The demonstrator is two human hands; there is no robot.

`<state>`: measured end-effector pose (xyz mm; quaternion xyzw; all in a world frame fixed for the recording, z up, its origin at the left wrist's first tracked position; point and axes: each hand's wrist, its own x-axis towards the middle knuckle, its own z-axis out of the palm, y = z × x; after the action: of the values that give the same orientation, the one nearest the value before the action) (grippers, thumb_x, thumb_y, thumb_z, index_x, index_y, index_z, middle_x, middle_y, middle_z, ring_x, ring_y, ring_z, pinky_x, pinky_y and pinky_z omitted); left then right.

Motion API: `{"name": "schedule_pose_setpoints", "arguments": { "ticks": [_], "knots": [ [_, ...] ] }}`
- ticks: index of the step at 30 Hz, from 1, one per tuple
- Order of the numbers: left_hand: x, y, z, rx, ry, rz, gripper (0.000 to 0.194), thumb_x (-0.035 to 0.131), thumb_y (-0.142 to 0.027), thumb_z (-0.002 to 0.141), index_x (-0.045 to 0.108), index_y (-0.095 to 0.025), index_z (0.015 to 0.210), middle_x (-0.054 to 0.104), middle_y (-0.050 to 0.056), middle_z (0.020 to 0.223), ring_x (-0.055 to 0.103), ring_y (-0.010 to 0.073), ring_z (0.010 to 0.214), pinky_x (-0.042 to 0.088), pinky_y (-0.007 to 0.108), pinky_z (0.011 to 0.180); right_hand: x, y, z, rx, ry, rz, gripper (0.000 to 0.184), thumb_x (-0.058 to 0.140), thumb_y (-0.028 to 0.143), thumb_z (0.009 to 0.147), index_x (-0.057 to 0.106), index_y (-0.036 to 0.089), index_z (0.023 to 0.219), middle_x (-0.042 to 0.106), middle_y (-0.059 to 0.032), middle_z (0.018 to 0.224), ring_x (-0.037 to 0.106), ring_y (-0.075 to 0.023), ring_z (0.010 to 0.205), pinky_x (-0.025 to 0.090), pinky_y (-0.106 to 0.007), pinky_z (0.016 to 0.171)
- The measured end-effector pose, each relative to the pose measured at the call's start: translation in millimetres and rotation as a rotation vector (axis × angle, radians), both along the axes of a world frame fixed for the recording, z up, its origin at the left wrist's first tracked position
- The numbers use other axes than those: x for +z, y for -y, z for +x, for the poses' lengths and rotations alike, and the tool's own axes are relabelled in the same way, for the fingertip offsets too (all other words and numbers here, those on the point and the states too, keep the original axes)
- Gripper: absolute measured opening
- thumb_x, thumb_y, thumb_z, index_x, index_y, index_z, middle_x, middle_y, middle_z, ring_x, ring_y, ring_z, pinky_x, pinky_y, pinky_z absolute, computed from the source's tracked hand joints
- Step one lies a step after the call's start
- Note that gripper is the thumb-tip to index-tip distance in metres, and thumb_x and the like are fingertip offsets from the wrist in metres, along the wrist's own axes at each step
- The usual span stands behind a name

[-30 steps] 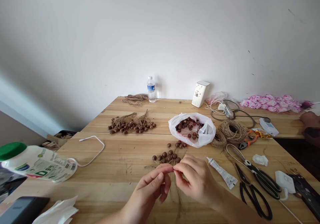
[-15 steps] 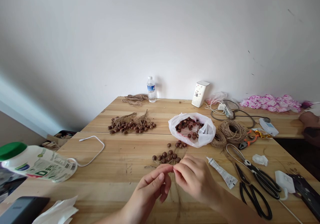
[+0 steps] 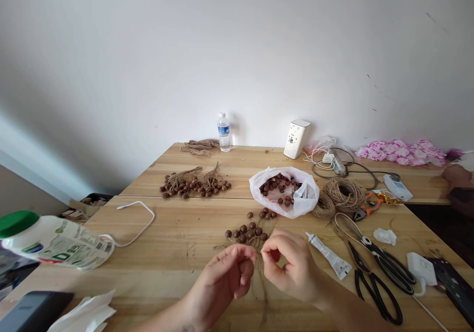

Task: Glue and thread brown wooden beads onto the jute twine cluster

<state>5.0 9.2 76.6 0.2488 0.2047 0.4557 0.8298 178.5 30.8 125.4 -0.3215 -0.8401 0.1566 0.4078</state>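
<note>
My left hand [image 3: 222, 280] and my right hand [image 3: 289, 268] meet low in the middle of the wooden table [image 3: 177, 228], fingers pinched on thin jute twine strands [image 3: 261, 292] that trail toward me. Just beyond my fingertips lies a small cluster of brown nuts [image 3: 249, 229] tied on twine. A white plastic bag of loose brown nuts [image 3: 284, 190] sits farther back. Finished bunches of nuts on twine [image 3: 194, 184] lie at the back left.
Coils of jute twine [image 3: 338, 196], a glue tube [image 3: 329, 255], black scissors [image 3: 377, 277] and pliers [image 3: 366, 206] lie to the right. A water bottle [image 3: 223, 132], a white box [image 3: 296, 138] and pink flowers [image 3: 402, 152] stand by the wall. A green-capped jug [image 3: 52, 243] lies left.
My right hand has turned a little, its fingers curling and shifting slightly right; my left fingers have curled inward. The twine stays between both hands.
</note>
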Motion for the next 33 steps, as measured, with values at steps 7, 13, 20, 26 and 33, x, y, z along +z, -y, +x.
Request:
{"name": "schedule_pose_setpoints", "arguments": {
  "ticks": [7, 13, 20, 26, 33],
  "knots": [
    [-5.2, 0, 1, -0.187, 0.236, -0.124, 0.033, 0.046, -0.039, 0.089, 0.057, -0.014, 0.069, 0.051, 0.002, 0.07, 0.041, 0.0089, 0.052, 0.022, 0.02, 0.043, 2.4, 4, 0, 0.017, -0.168, -0.229, 0.009, 0.05, 0.012, 0.081, 0.052, 0.017, 0.073, 0.051, 0.0017, 0.062, 0.048, -0.0094, 0.056, 0.038, -0.02, 0.054],
    [-7.3, 3, 1, -0.256, 0.222, -0.181, 0.035, 0.052, -0.043, 0.085, 0.053, -0.014, 0.064, 0.054, 0.003, 0.065, 0.044, 0.0096, 0.051, 0.022, 0.02, 0.043, 2.4, 6, -3, 0.095, -0.13, -0.311, 0.012, 0.049, 0.015, 0.085, 0.059, 0.014, 0.08, 0.056, -0.0013, 0.067, 0.051, -0.0097, 0.059, 0.041, -0.02, 0.056],
    [-9.3, 5, 6, -0.127, -0.044, -0.147, 0.041, 0.057, -0.049, 0.08, 0.055, -0.013, 0.06, 0.052, 0.001, 0.055, 0.045, 0.0086, 0.045, 0.023, 0.02, 0.042, -3.4, 9, -11, 0.103, -0.042, -0.264, 0.012, 0.052, 0.016, 0.083, 0.063, 0.013, 0.081, 0.06, -0.0046, 0.068, 0.053, -0.0114, 0.06, 0.042, -0.021, 0.056],
    [-16.8, 6, 8, 0.029, -0.244, -0.006, 0.041, 0.059, -0.05, 0.08, 0.055, -0.013, 0.06, 0.05, -0.001, 0.053, 0.043, 0.0085, 0.048, 0.029, 0.022, 0.047, -9.8, 11, -15, 0.017, 0.041, -0.208, 0.013, 0.052, 0.016, 0.082, 0.062, 0.014, 0.073, 0.059, -0.0035, 0.065, 0.052, -0.0116, 0.059, 0.039, -0.021, 0.054],
    [-21.7, 4, 5, 0.081, -0.391, 0.13, 0.038, 0.057, -0.045, 0.082, 0.054, -0.014, 0.061, 0.045, -0.003, 0.053, 0.038, 0.0086, 0.051, 0.03, 0.022, 0.049, -16.5, 9, -14, 0.004, 0.016, -0.185, 0.011, 0.052, 0.013, 0.079, 0.058, 0.015, 0.07, 0.057, -0.0013, 0.062, 0.05, -0.0106, 0.057, 0.038, -0.021, 0.054]
  ]
}}
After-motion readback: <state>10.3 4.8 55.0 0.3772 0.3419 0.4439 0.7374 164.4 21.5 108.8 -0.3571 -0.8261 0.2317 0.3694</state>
